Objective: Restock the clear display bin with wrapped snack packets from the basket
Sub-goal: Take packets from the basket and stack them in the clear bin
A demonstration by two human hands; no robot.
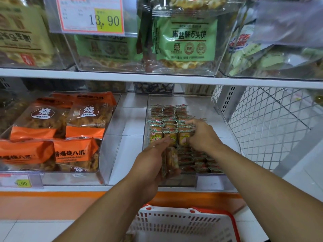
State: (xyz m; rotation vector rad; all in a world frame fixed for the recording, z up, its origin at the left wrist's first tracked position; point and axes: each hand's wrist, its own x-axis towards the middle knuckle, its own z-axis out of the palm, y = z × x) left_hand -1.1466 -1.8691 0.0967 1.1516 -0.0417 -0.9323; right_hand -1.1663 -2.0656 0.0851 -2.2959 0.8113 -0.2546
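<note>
On the lower shelf, directly ahead of you, sits the clear display bin [216,109], partly filled with rows of small wrapped snack packets [167,123] standing side by side. Your left hand [153,165] is at the bin's front edge, fingers curled around a small stack of packets [171,161] held upright against the palm. Your right hand [202,135] reaches into the bin from the right; its fingers are bent down onto the front row of packets, but whether they pinch one or only press on it cannot be told. Both forearms extend over the white basket with red rim [174,224], which sits below the shelf edge near your body; its contents cannot be made out. To the left of the bin, a second clear bin holds orange snack bags [75,151]. Above, the upper shelf carries bins with green packages [188,39] and a price label [90,16] reading 13.90.
</note>
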